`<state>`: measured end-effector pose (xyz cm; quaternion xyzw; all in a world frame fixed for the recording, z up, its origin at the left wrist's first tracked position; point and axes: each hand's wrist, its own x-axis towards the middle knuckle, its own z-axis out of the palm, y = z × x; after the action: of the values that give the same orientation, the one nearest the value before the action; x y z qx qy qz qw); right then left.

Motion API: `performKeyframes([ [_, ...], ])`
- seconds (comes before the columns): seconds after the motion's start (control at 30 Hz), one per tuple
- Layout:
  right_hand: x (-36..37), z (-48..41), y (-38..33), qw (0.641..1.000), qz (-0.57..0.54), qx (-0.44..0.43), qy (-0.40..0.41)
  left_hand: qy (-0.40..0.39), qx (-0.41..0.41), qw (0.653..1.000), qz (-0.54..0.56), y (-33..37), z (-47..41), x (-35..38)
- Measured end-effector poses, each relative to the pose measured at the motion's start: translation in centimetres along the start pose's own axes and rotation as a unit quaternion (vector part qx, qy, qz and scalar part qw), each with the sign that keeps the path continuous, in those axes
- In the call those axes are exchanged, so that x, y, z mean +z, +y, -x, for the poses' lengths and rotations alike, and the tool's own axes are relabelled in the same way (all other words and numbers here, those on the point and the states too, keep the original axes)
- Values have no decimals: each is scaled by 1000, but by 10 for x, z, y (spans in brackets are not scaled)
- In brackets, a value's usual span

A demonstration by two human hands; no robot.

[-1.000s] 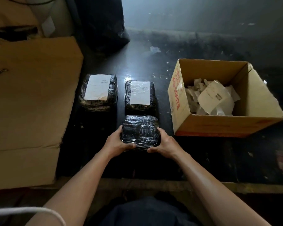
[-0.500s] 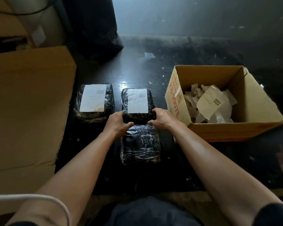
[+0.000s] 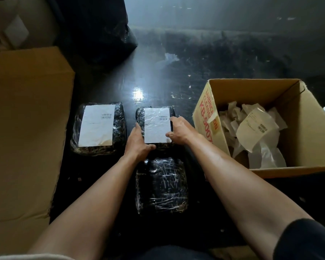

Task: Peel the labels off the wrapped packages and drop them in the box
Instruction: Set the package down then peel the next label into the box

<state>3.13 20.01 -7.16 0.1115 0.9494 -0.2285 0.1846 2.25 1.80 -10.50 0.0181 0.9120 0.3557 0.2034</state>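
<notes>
Labels (image 3: 255, 126) in box (image 3: 308, 117); bare pkg (image 3: 160, 184) at wrists done; 2 pending, mid pkg (image 3: 157, 126) gripped by L hand (image 3: 139, 141), R hand (image 3: 180, 130).

The floor (image 3: 186, 87) is dark and glossy, scuffed and speckled with small pale scraps, and one bright spot of reflected light (image 3: 138, 92) shines near its middle. Along the far side runs a dull grey wall (image 3: 223, 10), grimy at its foot, with a black plastic bag (image 3: 101, 29) slumped at the left. Large brown cardboard (image 3: 26, 128) fills the left side, and something pale (image 3: 15, 29) stands behind it, too dim to make out.
</notes>
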Motion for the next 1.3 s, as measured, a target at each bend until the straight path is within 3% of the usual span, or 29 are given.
performKeyframes([
  [0.3, 2, -37, -1, 999, 3, -11, 52, -33, 4, 999, 39, -17, -16, 11],
  [0.57, -1, -69, -7, 998, 32, -34, 48, -11, 26, 997, 66, -27, -16, 17],
  [0.8, 0, -88, -4, 991, -67, 9, 112, -20, 26, 997, 69, -30, -20, 19],
  [1.3, 4, -83, -11, 979, -77, -1, 187, -18, 15, 997, 79, -28, -21, 19],
])
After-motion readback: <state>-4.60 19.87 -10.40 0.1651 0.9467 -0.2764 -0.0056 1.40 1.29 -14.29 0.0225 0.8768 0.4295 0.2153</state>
